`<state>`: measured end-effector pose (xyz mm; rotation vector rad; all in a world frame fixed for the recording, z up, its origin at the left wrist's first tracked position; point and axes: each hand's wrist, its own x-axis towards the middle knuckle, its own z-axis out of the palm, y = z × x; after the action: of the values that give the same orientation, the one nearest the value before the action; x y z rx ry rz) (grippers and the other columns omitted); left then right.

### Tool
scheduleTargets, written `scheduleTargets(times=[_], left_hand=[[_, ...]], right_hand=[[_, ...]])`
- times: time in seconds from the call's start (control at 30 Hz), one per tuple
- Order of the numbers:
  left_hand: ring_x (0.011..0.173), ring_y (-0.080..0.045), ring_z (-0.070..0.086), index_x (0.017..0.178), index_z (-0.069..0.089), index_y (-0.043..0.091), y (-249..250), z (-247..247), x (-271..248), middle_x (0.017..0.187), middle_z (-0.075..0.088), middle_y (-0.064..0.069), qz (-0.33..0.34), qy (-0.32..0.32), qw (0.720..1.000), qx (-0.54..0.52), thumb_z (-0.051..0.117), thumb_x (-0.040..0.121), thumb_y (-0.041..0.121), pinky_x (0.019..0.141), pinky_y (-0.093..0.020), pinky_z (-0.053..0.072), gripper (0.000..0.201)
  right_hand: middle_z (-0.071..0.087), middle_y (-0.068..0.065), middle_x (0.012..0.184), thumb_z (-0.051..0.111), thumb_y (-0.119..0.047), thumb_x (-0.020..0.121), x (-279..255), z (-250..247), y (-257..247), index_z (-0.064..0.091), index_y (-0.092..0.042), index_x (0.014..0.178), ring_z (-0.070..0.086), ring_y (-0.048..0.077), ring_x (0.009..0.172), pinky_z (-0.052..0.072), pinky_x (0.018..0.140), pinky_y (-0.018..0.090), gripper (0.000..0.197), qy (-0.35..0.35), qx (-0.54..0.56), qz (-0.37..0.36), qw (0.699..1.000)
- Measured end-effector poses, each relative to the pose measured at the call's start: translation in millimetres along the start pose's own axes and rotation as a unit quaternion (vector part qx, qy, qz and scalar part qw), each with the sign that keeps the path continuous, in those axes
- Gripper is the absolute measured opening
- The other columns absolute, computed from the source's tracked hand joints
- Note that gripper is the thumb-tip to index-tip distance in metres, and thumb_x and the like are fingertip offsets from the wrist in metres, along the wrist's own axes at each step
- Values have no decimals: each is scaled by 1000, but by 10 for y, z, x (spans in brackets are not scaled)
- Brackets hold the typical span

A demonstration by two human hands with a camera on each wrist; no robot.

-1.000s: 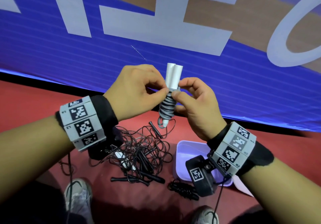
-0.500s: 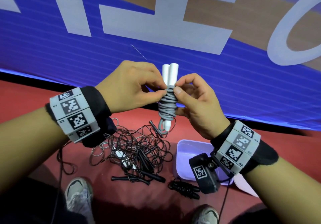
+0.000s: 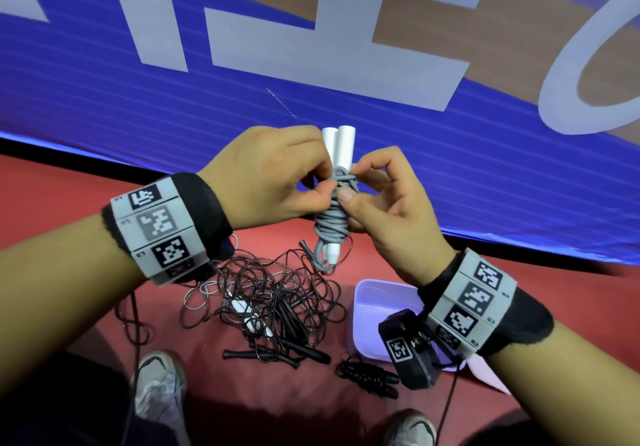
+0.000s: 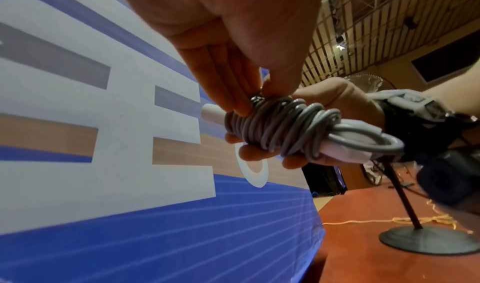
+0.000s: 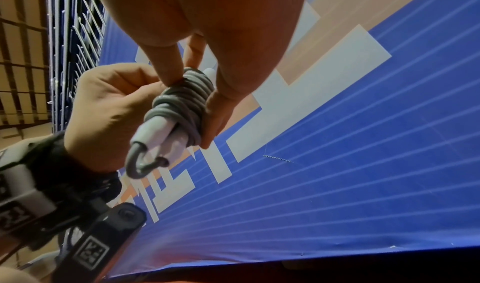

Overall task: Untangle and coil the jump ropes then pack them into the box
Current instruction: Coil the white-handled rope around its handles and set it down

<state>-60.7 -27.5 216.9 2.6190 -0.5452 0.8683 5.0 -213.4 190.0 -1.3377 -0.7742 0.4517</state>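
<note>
Since a moment ago your left hand (image 3: 273,179) has slid upward; both it and your right hand (image 3: 391,213) pinch the coiled grey jump rope (image 3: 334,217).

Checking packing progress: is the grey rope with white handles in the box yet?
Out. Both hands, left hand and right hand, hold the coiled grey rope in the air, above the floor; the purple box sits below.

You see smooth, faintly glossy grey cord (image 3: 334,217) wound round matt white plastic handles (image 3: 341,146); the lilac box (image 3: 372,307) looks like smooth plastic, the floor (image 3: 69,203) matt red, the wristbands (image 3: 204,203) black cloth.
</note>
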Motion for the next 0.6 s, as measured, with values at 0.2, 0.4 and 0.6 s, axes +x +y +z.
scheduleTargets(times=[0.2, 0.4, 0.6], left_hand=[[65, -9, 62, 82, 73, 11, -2, 29, 11, 73, 67, 2, -138, -3, 982, -132, 74, 85, 25, 63, -28, 52, 15], [78, -5, 65, 103, 78, 21, -20, 30, 26, 84, 71, 8, -174, -63, 973, -140, 78, 84, 23, 73, -20, 50, 19], [77, 3, 57, 89, 66, 17, 42, 96, -5, 87, 61, 8, -183, -101, 974, -87, 72, 85, 14, 70, -19, 48, 8]], right_hand=[[59, 20, 100, 60, -3, 90, 12, -10, 12, 47, -11, 93, 64, 36, 76, 50, 69, 68, 16, 28, -34, -1, 999], [69, 7, 97, 66, -15, 88, -6, -36, 78, 50, -21, 86, 71, 25, 80, 56, 72, 58, 18, 46, -165, -11, 985], [68, -7, 111, 70, -19, 88, -28, -37, 106, 52, -26, 93, 69, 23, 93, 56, 76, 49, 20, 36, -273, -32, 961]])
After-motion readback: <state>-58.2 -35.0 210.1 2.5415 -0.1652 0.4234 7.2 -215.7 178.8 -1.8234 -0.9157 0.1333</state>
